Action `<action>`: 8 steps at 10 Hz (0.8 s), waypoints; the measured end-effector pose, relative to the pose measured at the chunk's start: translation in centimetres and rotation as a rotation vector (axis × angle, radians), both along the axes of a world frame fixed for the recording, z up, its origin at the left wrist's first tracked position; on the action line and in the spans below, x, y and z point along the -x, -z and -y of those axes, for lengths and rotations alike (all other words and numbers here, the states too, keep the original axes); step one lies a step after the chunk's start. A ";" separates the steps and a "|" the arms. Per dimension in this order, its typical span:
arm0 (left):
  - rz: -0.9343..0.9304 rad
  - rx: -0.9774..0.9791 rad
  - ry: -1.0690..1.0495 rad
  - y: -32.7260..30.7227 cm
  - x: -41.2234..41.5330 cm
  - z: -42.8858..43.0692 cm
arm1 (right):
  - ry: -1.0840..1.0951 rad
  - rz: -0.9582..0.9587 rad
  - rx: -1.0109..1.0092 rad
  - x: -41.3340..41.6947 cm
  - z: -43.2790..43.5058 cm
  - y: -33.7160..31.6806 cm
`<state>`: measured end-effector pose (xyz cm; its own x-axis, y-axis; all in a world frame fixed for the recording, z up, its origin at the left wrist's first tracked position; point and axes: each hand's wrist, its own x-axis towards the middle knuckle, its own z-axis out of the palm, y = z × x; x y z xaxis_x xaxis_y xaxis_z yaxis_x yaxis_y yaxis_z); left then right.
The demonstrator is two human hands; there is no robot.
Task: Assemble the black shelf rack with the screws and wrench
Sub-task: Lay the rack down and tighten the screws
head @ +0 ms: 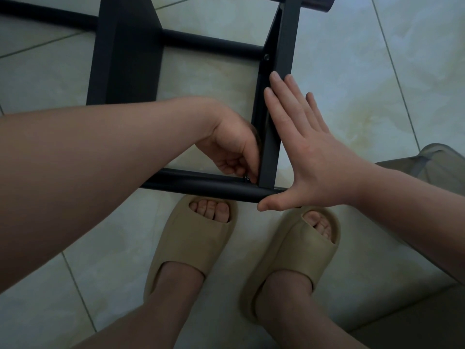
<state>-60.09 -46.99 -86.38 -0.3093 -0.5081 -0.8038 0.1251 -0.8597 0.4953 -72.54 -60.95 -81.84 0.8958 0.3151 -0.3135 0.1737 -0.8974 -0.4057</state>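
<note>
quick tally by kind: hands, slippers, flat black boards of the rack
hands: 2 (left hand, right hand)
slippers: 2 (left slipper, right slipper)
flat black boards: 2 (left board, right board)
total: 6

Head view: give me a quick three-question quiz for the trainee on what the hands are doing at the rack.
1. True or false: the right hand lies flat, fingers straight, against the upright bar.
2. The left hand has its fingertips: A) at the corner where bar meets tube; B) on the floor; C) on a wrench.
3. Fill in: both feet wear tan ____.
Key: 1 true; 2 A; 3 slippers.
</note>
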 end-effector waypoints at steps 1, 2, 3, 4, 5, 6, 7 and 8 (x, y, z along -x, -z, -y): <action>-0.029 0.005 -0.035 0.0 0.1 -0.2 | 0.000 0.005 -0.002 0.0 0.0 0.0; -0.053 0.007 -0.055 -0.1 0.1 -0.5 | -0.001 0.005 -0.002 0.0 0.0 0.1; -0.049 0.021 -0.055 -0.2 0.2 -0.4 | 0.001 0.017 -0.005 0.1 0.1 0.0; -0.041 0.033 -0.050 -0.2 0.2 -0.4 | 0.001 0.022 -0.009 0.1 0.0 0.1; -0.005 0.031 -0.043 -0.1 0.0 -0.5 | 0.000 0.020 -0.008 0.1 0.0 0.2; 0.055 -0.012 0.006 -0.2 -0.4 -0.5 | 0.000 0.019 -0.004 0.1 0.1 0.1; -0.007 -0.036 0.040 -0.3 -0.4 -0.4 | 0.000 0.011 -0.003 0.0 0.0 0.1; -0.009 -0.027 0.022 -0.1 -0.1 -0.2 | 0.000 0.011 -0.005 0.0 0.0 0.1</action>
<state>-60.03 -46.76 -86.30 -0.3276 -0.4794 -0.8142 0.1098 -0.8752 0.4711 -72.55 -60.95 -81.97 0.8991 0.3163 -0.3026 0.1778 -0.8956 -0.4078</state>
